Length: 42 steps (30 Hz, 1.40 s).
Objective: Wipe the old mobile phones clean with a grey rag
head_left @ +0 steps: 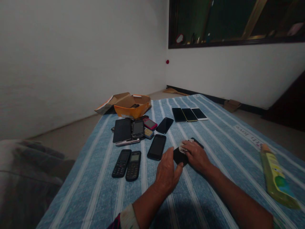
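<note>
Between my two hands a black smartphone (180, 157) lies on the striped cloth. My left hand (166, 170) grips its near left edge, thumb and fingers on either side. My right hand (194, 154) presses a crumpled white tissue (184, 146) against the phone's surface, its fingers bent over the tissue. Just beyond the right hand, part of another dark phone (197, 142) shows; the rest is hidden. Left of my hands lies a black touchscreen phone (156, 147), with two keypad phones (121, 163) side by side farther left.
An open orange cardboard box (132, 111) stands at the back left. Before it sits a pile of phones (122, 130). Three smartphones (189, 114) form a row at the back. A bottle of yellow-green liquid (277, 178) lies on the right of the blue striped cloth (95, 190).
</note>
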Motion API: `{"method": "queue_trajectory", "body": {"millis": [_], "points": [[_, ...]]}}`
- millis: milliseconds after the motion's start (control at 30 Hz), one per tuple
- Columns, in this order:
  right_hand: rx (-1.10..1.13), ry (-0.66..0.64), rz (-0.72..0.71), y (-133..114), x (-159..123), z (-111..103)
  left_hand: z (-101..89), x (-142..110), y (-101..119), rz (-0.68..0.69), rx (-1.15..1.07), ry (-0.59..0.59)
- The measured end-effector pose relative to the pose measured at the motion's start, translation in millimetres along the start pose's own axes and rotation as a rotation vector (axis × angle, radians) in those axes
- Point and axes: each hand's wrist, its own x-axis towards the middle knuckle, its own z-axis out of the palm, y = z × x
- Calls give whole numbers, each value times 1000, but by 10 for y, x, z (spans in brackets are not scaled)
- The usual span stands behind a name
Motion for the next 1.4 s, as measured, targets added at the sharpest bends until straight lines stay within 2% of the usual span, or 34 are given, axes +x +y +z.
{"method": "queue_trajectory", "body": {"millis": [167, 300, 433, 567, 667, 833, 1100, 1400], "points": [[-36, 74, 109, 262, 33, -76, -42, 20, 88, -12, 65, -76], [-79, 109, 176, 341, -5, -66, -47, 22, 115, -32, 101, -118], [-113, 104, 139, 253, -80, -32, -27, 14, 104, -44, 119, -130], [-127, 30, 61, 135, -108, -29, -36, 22, 113, -42, 105, -139], [-134, 0, 89, 132, -75, -61, -54, 27, 125, -42, 104, -148], [-150, 24, 181, 205, -49, -116, -58, 18, 116, -26, 96, -137], [-152, 40, 160, 185, -139, -71, -22, 6, 73, -22, 110, -144], [-234, 16, 170, 131, -132, -160, -39, 11, 93, -29, 101, -142]]}}
